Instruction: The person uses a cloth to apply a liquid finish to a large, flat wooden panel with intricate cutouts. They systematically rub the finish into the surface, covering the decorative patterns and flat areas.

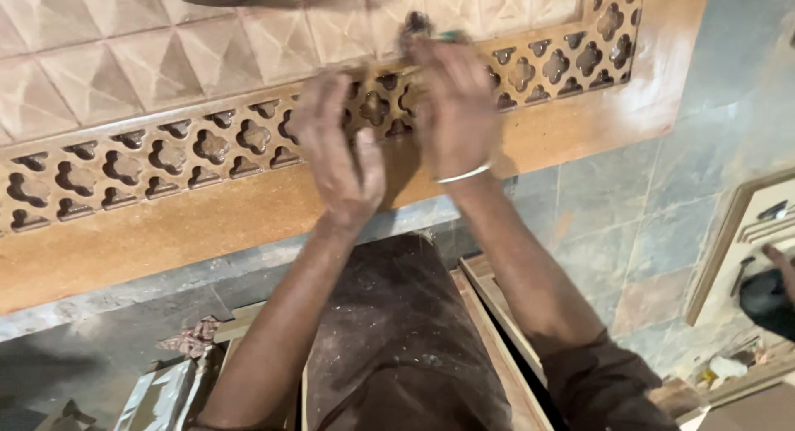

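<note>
Both hands press the carved wooden panel mid-frame: left hand flat, right hand gripping a small tool, nearer its top edge

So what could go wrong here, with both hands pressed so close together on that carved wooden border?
The right hand grips a small tool, blurred here, right beside the left hand resting on the pierced lattice strip; a slip might nick those fingers. The thin wood between the cut-outs looks fragile and could chip under pressure. Dust speckles the dark trousers, so fine dust might reach the eyes.
</note>
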